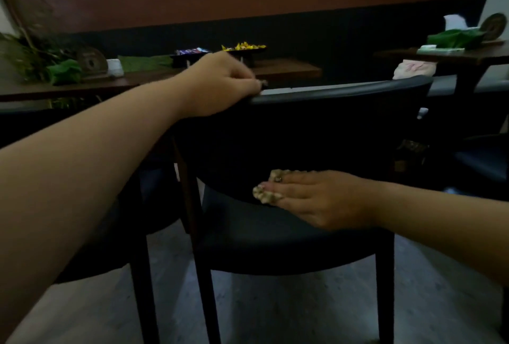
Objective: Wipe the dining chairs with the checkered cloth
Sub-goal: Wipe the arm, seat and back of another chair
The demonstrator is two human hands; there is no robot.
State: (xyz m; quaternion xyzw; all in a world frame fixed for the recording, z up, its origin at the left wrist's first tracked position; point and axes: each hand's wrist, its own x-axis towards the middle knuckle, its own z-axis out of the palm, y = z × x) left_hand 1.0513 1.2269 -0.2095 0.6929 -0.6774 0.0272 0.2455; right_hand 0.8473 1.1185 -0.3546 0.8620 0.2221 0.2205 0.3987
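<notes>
Centre frame, the left hand (pixel 220 83) grips the chair (pixel 289 236) backrest, probably to steady it, while the right hand (pixel 325 200), fingers flat, presses the checkered cloth (pixel 265 195) (mostly hidden) onto the seat.

Dining chair (pixel 289 236): black, curved padded backrest, dark legs, upright on floor. Checkered cloth (pixel 268 195): beige-brown, crumpled, lying on seat near backrest base, mostly hidden, only edges showing.

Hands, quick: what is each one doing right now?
Left hand: fingers curled over the chair backrest, gripping it.
Right hand: fingers straight, pressing the checkered cloth against the chair.
</notes>
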